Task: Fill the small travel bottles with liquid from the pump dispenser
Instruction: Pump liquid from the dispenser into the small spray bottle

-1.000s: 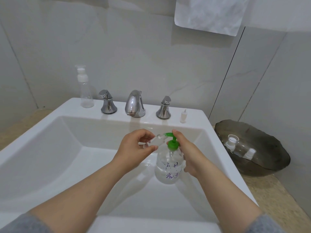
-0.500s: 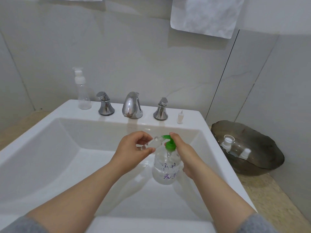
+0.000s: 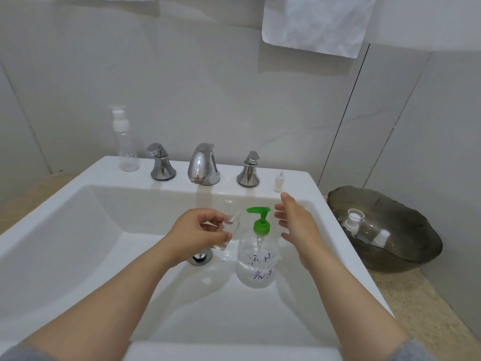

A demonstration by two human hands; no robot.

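Green-capped, the clear plastic pump dispenser [image 3: 256,254] stands in the white sink basin [image 3: 78,230], centre frame. Just to its left, the left hand [image 3: 200,234] has its fingers clamped on a small clear travel bottle [image 3: 230,230] that has dropped away from the nozzle. The right hand [image 3: 296,225], pressing the pump half a second ago, has lifted off, fingers apart. This suggests one fill is over. Further bottles wait in the dark glass bowl [image 3: 406,246] on the bench at right.

Right hand [image 3: 296,225] has let go of the pump dispenser [image 3: 256,254].
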